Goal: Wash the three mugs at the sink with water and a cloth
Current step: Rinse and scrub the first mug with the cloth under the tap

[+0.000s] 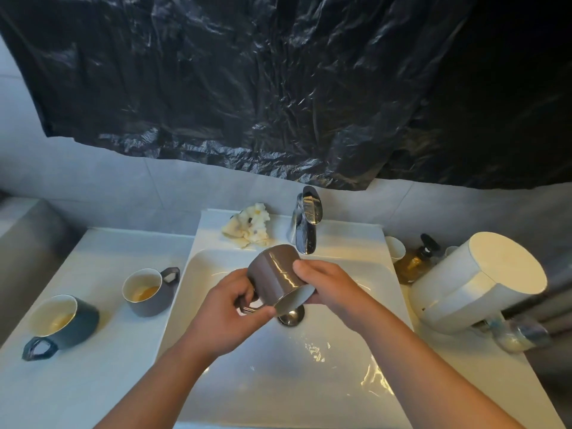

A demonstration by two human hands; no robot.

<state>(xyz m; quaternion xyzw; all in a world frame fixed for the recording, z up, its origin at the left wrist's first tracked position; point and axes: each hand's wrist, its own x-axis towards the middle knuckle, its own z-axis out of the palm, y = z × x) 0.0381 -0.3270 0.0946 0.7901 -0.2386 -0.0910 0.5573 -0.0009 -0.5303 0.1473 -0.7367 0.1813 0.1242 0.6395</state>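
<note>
While the grey mug (275,277) sits in both hands over the sink (278,382), at the centre of the frame, I'd put the job at an early stage. My left hand (229,311) has its fingers and thumb curled round the handle. My right hand (328,286) is wrapped round the wall close to the rim.

I can't see a stream coming from the tap (305,224), though bright wet patches glint on the basin floor at lower right. The cloth (247,227) lies bunched on the back ledge, just left of the tap, and neither hand touches it. From that I judge this mug may have been rinsed or emptied but has not been wiped.

On the counter at the left of the frame, the second mug (148,292) and the dark blue mug (62,320) stand upright with yellowish dregs inside. Both look unwashed, so most of the work remains.

The grey mug is tipped well over. Its long axis runs from the base, up near the spout, down to the mouth at lower right. The mouth faces the drain (291,315) and the handle sticks out to the lower left.
</note>
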